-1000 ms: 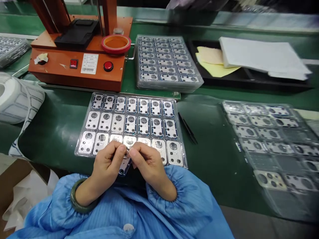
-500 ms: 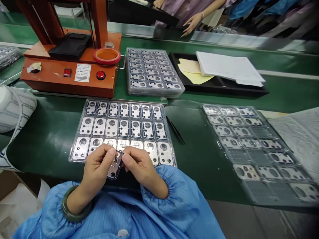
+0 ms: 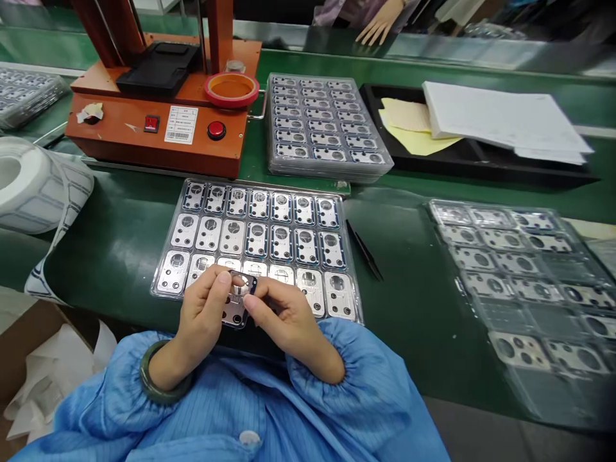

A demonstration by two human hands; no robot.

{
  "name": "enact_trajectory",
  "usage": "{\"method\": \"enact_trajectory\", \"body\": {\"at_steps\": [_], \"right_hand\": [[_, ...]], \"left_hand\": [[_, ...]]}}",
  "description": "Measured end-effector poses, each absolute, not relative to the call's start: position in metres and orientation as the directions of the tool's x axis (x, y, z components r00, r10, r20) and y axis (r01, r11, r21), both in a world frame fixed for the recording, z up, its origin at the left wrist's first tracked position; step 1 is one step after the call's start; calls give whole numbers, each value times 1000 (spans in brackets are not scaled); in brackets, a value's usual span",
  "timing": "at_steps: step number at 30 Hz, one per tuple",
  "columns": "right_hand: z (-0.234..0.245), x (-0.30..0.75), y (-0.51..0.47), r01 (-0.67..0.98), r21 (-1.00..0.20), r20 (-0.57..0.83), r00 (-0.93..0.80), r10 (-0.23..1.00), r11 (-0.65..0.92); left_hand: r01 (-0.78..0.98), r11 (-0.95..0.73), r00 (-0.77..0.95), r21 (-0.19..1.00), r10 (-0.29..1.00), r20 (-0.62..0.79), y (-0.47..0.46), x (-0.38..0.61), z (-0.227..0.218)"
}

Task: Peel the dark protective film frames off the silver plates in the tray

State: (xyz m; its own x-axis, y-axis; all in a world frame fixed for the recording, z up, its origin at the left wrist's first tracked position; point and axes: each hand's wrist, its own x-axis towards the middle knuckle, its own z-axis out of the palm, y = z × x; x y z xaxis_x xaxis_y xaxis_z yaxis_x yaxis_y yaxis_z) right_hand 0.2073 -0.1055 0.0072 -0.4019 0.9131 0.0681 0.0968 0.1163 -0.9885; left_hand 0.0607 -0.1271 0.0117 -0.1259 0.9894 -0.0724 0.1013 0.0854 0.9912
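Observation:
Between both hands, above the near edge of a clear plastic tray (image 3: 161, 282), is a small silvery metal plate (image 3: 235, 308) with a large round opening, smaller holes and a dark rim. My left hand (image 3: 205, 314) is closed on its left side, thumb on top. At its right edge my right hand (image 3: 289, 314) pinches it between thumb and fingers. Rows of similar plates (image 3: 280, 242) lie in the tray, some with blue edges; the hands cover part of the front row. Black tweezers (image 3: 364, 250) rest just right of the tray.
An orange press (image 3: 158, 141) with a red tape roll (image 3: 231, 90) stands at back left. Beside it are stacked filled trays (image 3: 330, 170) and a black tray (image 3: 486, 170) of papers. A part-filled tray (image 3: 505, 314) lies right, a white film roll (image 3: 43, 186) left. Across the bench, another person's hand (image 3: 380, 24) shows.
The view has shifted, so the bench things appear farther right. The plate has turned between my hands, its round opening showing more fully, and my right thumb now lies lower on its edge.

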Motion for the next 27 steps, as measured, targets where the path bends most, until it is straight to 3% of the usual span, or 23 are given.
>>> {"method": "enact_trajectory", "body": {"at_steps": [11, 16, 23, 27], "right_hand": [[10, 206, -105, 65, -993, 66, -415, 908, 102], [13, 204, -107, 28, -988, 124, -444, 887, 152], [3, 205, -108, 53, -975, 164, -470, 867, 214], [4, 205, -108, 27, -979, 169, -462, 871, 204]], "left_hand": [[-1, 73, -102, 997, 992, -73, -127, 57, 14], [109, 77, -48, 991, 996, -72, -127, 53, 18], [195, 126, -116, 973, 988, -104, -127, 53, 16], [110, 164, -207, 980, 968, -139, -127, 54, 10]]}}
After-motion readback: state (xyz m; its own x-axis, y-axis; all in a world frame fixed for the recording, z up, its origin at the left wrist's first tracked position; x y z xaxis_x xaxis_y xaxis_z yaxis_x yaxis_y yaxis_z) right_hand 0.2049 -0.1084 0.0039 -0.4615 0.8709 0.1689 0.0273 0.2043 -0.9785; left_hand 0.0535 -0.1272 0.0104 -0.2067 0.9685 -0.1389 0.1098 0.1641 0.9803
